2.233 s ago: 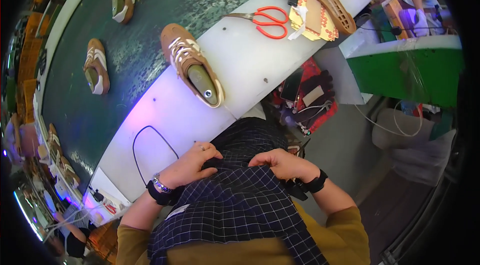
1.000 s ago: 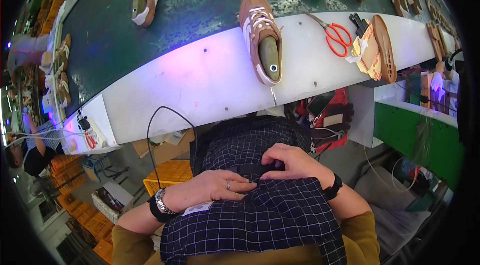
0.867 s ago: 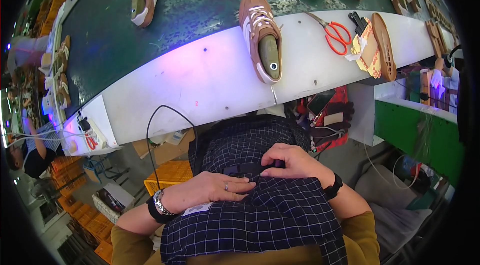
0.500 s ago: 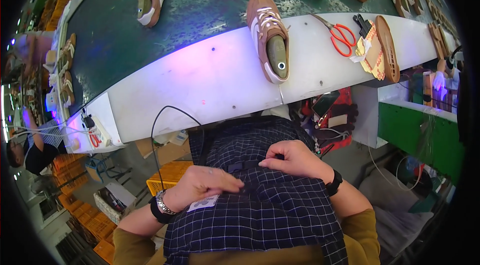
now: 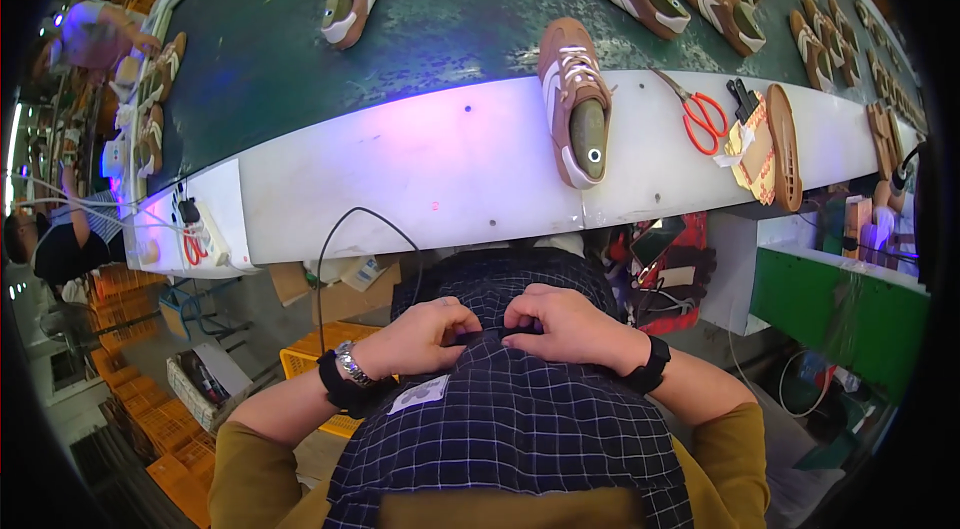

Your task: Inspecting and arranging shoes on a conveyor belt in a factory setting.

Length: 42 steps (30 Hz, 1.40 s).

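Where the left hand (image 5: 420, 337) meets the dark, white-checked apron (image 5: 510, 429): fingers curl inward above the thumb, tips at the cloth by the wearer's waist; something dark shows between them, but whether it is pinched cannot be told.
Where the right hand (image 5: 565, 327) faces it: forefinger and thumb bend toward each other just beside the left hand's tips, their grip on the dark material there likewise unclear.
Apron: draped down the wearer's front and over the lap, below the near edge of the table (image 5: 390, 179), a white patch (image 5: 420, 394) on its front. That much looks done; the handling at the waist looks unfinished, with neither hand yet clear of the fabric.
Sneaker (image 5: 577, 99): laced and filled with an olive shoe last, it rests sole down, heel on the table's pale border, toe over the green top (image 5: 300, 79), untouched. Whether work remains on it, the view does not show.
Scissors (image 5: 688, 101): red-handled, lying idle between the sneaker and a brown outsole (image 5: 785, 149).
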Each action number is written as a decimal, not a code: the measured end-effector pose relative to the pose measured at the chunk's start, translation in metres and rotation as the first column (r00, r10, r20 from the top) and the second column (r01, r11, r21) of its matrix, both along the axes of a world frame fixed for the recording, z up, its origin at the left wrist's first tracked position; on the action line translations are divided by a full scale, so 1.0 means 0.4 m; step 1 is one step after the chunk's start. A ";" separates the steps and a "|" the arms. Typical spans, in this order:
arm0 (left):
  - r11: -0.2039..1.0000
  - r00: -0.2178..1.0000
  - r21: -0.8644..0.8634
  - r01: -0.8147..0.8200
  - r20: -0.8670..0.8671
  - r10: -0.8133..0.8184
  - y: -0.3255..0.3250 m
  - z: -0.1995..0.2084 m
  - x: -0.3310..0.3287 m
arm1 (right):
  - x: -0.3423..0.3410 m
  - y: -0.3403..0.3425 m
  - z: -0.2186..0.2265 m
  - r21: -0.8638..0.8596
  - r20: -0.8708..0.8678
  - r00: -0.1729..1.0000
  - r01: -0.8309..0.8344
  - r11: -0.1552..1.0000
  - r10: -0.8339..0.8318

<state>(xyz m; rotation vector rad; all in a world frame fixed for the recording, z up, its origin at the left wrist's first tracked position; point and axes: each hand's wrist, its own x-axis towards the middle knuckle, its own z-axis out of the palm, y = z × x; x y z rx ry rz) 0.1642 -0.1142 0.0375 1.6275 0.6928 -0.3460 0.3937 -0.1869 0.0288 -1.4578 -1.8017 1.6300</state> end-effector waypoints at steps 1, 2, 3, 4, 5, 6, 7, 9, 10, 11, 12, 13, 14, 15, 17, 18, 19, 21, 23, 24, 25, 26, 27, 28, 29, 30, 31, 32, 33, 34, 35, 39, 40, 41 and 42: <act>0.997 0.996 -0.014 -0.082 0.022 0.082 -0.009 -0.002 0.002 | -0.003 0.003 0.000 -0.019 0.002 1.000 -0.006 1.000 0.006; 0.986 0.986 -0.030 -0.162 0.043 0.163 -0.018 -0.005 0.003 | -0.005 0.003 -0.001 -0.018 0.003 1.000 -0.012 1.000 0.012; 0.986 0.983 -0.009 -0.166 0.073 0.167 -0.027 -0.011 0.001 | -0.006 -0.001 -0.004 -0.009 -0.001 1.000 -0.010 1.000 0.010; 0.985 0.983 -0.010 -0.171 0.073 0.171 -0.035 -0.019 0.000 | -0.008 -0.003 -0.005 0.000 -0.006 1.000 -0.007 1.000 0.007; 0.984 0.979 0.022 -0.178 0.108 0.175 -0.042 -0.027 -0.001 | -0.010 -0.002 -0.003 -0.001 -0.005 1.000 -0.011 1.000 0.011; 0.981 0.974 0.053 -0.185 0.144 0.176 -0.046 -0.033 0.001 | -0.009 0.001 0.003 -0.018 0.010 1.000 -0.028 0.999 0.028; 0.981 0.973 0.053 -0.188 0.145 0.178 -0.048 -0.035 0.002 | -0.010 0.003 0.006 -0.035 0.025 0.999 -0.045 0.998 0.046; 0.988 0.983 0.065 -0.143 0.126 0.134 -0.050 -0.039 0.004 | -0.013 0.004 0.006 -0.035 0.027 0.998 -0.064 0.997 0.065; 0.987 0.982 0.066 -0.146 0.130 0.136 -0.054 -0.045 0.005 | -0.015 0.004 0.005 -0.035 0.028 0.996 -0.080 0.996 0.081; 0.989 0.984 0.087 -0.116 0.148 0.102 -0.059 -0.057 0.005 | -0.016 0.004 0.004 -0.032 0.031 0.996 -0.082 0.996 0.083; 0.990 0.984 0.109 -0.086 0.166 0.067 -0.065 -0.069 0.002 | -0.019 0.002 0.003 -0.028 0.043 0.995 -0.092 0.995 0.093; 0.990 0.983 0.113 -0.087 0.169 0.067 -0.069 -0.086 -0.002 | -0.021 0.000 0.002 -0.025 0.055 0.993 -0.101 0.995 0.102; 0.988 0.979 0.141 -0.065 0.202 0.035 -0.074 -0.105 -0.006 | -0.024 -0.003 0.002 -0.021 0.059 0.993 -0.101 0.995 0.102; 0.985 0.972 0.170 -0.042 0.233 0.002 -0.076 -0.115 -0.006 | -0.025 -0.006 0.000 -0.037 0.051 0.995 -0.088 0.995 0.090; 0.981 0.978 0.188 -0.047 0.207 0.007 -0.088 -0.127 -0.004 | -0.028 -0.008 -0.005 -0.050 0.047 0.996 -0.072 0.996 0.074; 0.978 0.984 0.200 -0.051 0.177 0.015 -0.091 -0.127 0.000 | -0.031 -0.011 -0.008 -0.046 0.052 0.996 -0.073 0.996 0.075; 0.978 0.984 0.201 -0.047 0.179 0.011 -0.091 -0.126 0.003 | -0.031 -0.013 -0.010 -0.042 0.056 0.996 -0.073 0.996 0.075; 0.983 0.990 0.177 -0.042 0.141 0.017 -0.088 -0.119 0.009 | -0.031 -0.016 -0.013 -0.038 0.062 0.995 -0.072 0.997 0.074; 0.979 0.992 0.203 -0.035 0.128 0.009 -0.085 -0.116 0.014 | -0.033 -0.020 -0.017 -0.037 0.064 0.995 -0.071 0.997 0.074; 0.973 0.993 0.228 -0.032 0.116 0.005 -0.083 -0.116 0.017 | -0.033 -0.021 -0.019 -0.017 0.051 0.996 -0.071 0.997 0.072; 0.973 0.993 0.227 -0.028 0.115 0.002 -0.082 -0.119 0.017 | -0.034 -0.022 -0.021 0.003 0.038 0.997 -0.071 0.997 0.071; 0.971 0.984 0.230 -0.062 0.177 0.021 -0.081 -0.124 0.016 | -0.033 -0.023 -0.020 0.001 0.037 0.997 -0.068 0.998 0.068; 0.969 0.971 0.230 -0.092 0.238 0.036 -0.072 -0.111 0.025 | -0.032 -0.024 -0.018 -0.015 0.028 0.998 -0.056 0.998 0.056; 0.970 0.971 0.228 -0.087 0.236 0.031 -0.064 -0.093 0.030 | -0.030 -0.024 -0.017 -0.031 0.018 0.999 -0.045 0.999 0.045; 0.983 0.974 0.091 -0.159 0.174 0.141 -0.056 -0.071 0.033 | -0.029 -0.025 -0.017 -0.034 0.017 0.999 -0.039 0.999 0.040; 0.970 0.966 -0.041 -0.238 0.097 0.241 -0.048 -0.050 0.038 | -0.028 -0.025 -0.017 -0.047 0.002 1.000 -0.023 0.999 0.023; 0.942 0.932 -0.084 -0.325 0.139 0.334 -0.047 -0.049 0.036 | -0.026 -0.025 -0.018 -0.059 -0.013 1.000 -0.007 0.998 0.006; 0.943 0.934 -0.086 -0.321 0.138 0.330 -0.043 -0.053 0.034 | -0.025 -0.027 -0.022 -0.062 -0.013 1.000 -0.002 0.998 0.001; 0.888 0.880 -0.153 -0.433 0.142 0.454 -0.039 -0.060 0.030 | -0.025 -0.029 -0.029 -0.045 -0.060 0.996 0.066 0.997 -0.069; 0.815 0.810 -0.220 -0.536 0.138 0.570 -0.036 -0.067 0.026 | -0.024 -0.031 -0.033 -0.031 -0.107 0.985 0.135 0.990 -0.138; 0.743 0.761 -0.298 -0.600 0.076 0.645 -0.034 -0.075 0.019 | -0.021 -0.031 -0.030 -0.054 -0.110 0.982 0.149 0.987 -0.154; 0.847 0.849 -0.191 -0.497 0.095 0.520 -0.025 -0.062 0.038 | -0.017 -0.037 -0.041 -0.051 -0.161 0.968 0.185 0.981 -0.191; 0.901 0.897 -0.147 -0.408 0.117 0.426 -0.023 -0.057 0.055 | -0.020 -0.039 -0.054 -0.011 -0.175 0.974 0.143 0.990 -0.143; 0.898 0.914 -0.250 -0.362 0.091 0.394 -0.021 -0.079 0.054 | -0.023 -0.041 -0.060 0.029 -0.186 0.978 0.103 0.994 -0.096; 0.900 0.917 -0.255 -0.353 0.096 0.387 -0.018 -0.086 0.052 | -0.021 -0.040 -0.057 0.026 -0.179 0.978 0.112 0.993 -0.105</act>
